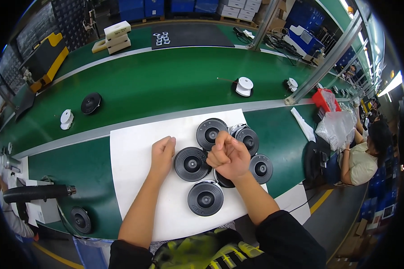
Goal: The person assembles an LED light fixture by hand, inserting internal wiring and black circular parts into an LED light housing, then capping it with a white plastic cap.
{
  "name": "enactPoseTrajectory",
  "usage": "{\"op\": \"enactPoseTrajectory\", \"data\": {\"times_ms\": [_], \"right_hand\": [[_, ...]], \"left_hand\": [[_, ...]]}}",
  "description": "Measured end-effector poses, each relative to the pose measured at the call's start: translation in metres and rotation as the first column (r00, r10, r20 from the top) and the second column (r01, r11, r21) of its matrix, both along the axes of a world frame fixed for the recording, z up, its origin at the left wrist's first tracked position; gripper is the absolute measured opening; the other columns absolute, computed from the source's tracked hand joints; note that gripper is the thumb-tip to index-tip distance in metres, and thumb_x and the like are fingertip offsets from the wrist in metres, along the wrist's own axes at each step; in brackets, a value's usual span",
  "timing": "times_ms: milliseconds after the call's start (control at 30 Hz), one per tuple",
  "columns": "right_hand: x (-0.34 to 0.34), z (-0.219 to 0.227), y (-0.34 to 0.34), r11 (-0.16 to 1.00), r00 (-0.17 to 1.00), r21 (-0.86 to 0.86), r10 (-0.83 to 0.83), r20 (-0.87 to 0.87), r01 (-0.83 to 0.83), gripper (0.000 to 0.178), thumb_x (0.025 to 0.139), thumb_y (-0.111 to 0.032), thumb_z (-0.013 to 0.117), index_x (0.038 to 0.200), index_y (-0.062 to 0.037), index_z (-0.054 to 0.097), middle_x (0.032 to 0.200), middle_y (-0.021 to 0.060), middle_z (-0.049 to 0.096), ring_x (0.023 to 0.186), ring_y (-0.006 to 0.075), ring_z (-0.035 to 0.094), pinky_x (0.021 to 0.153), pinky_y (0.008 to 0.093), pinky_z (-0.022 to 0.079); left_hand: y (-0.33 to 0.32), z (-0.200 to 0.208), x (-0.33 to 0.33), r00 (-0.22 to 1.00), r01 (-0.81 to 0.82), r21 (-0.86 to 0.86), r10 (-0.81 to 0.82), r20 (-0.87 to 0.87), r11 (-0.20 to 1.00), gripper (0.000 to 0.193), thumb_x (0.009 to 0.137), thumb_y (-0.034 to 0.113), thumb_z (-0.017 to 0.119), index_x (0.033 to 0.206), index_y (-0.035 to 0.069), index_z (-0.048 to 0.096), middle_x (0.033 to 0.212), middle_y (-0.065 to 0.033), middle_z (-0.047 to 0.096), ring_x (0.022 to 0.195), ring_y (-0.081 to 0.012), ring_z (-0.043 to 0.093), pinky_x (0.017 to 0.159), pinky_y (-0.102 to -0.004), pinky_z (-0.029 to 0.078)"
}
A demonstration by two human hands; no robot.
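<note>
Several round black loudspeaker drivers with ringed cones lie face up on a white sheet. My left hand is closed in a fist just left of the middle speaker; its inside is hidden. Over the group, my right hand is turned palm up with its fingers curled in, and whatever they may hold cannot be made out. It partly covers a speaker beneath. Around it are a far speaker, a near speaker, a right speaker and a tilted speaker.
Beyond a metal rail, a green conveyor belt carries a black speaker and white-backed ones. Left stand a flexible black hose and another speaker. A co-worker sits at right beside a clear plastic bag and red bin.
</note>
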State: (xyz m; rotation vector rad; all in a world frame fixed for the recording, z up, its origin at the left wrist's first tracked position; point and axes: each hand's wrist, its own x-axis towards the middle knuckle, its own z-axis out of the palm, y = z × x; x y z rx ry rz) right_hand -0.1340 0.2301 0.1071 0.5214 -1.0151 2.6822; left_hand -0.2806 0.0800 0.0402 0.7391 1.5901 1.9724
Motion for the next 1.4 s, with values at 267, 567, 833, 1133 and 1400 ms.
{"op": "enactPoseTrajectory", "data": {"times_ms": [267,567,833,1133,1400], "right_hand": [[0.000,-0.007,0.000,0.999,0.999,-0.044,-0.004,0.038,0.006,0.035,0.100,-0.037,0.038,0.100,-0.0039,0.051,0.053,-0.0033,0.029,0.048,0.0088,0.025,0.048,0.0268,0.022],[0.002,0.000,-0.002,0.999,0.999,-0.034,-0.026,0.043,0.028,0.036,0.100,-0.039,0.038,0.100,-0.0055,0.051,0.054,-0.0033,0.028,0.047,0.0090,0.023,0.049,0.0272,0.021],[-0.003,0.006,-0.004,1.000,1.000,-0.018,-0.024,0.019,0.025,0.037,0.100,-0.039,0.037,0.101,-0.0047,0.050,0.054,-0.0033,0.028,0.048,0.0089,0.024,0.049,0.0271,0.021],[0.002,0.006,-0.004,0.997,0.997,-0.011,-0.079,0.016,0.079,0.034,0.100,-0.036,0.036,0.100,-0.0053,0.051,0.053,-0.0028,0.030,0.048,0.0088,0.022,0.048,0.0277,0.021],[-0.004,0.005,-0.004,0.995,0.997,-0.076,-0.070,0.024,0.072,0.032,0.100,-0.034,0.038,0.098,-0.0058,0.051,0.053,-0.0021,0.030,0.047,0.0092,0.022,0.048,0.0275,0.021]], "left_hand": [[0.002,-0.005,0.003,1.000,-0.023,-0.043,0.024,0.016,0.999,0.038,0.100,0.021,0.052,0.065,0.009,0.041,0.058,0.0070,0.034,0.055,-0.0044,0.029,0.049,-0.0250,0.024],[-0.017,0.059,0.023,0.558,0.165,-0.269,-0.315,-0.767,0.949,0.056,0.064,0.019,0.080,0.116,0.013,0.062,0.140,-0.0145,0.038,0.130,-0.0367,0.036,0.108,-0.0470,0.035],[-0.026,0.060,0.018,0.545,0.273,-0.428,-0.505,-0.669,0.861,0.068,0.057,0.019,0.081,0.122,0.014,0.061,0.141,-0.0144,0.042,0.132,-0.0376,0.036,0.109,-0.0468,0.035],[-0.023,0.052,0.015,0.549,0.164,-0.205,-0.262,-0.794,0.965,0.070,0.065,0.030,0.082,0.127,0.009,0.059,0.129,-0.0153,0.054,0.120,-0.0357,0.053,0.103,-0.0441,0.043],[-0.074,0.076,0.015,0.588,-0.210,0.591,-0.382,0.713,0.779,0.059,0.089,0.050,0.036,0.142,0.024,0.044,0.132,-0.0245,0.049,0.128,-0.0514,0.043,0.095,-0.0567,0.044]]}}
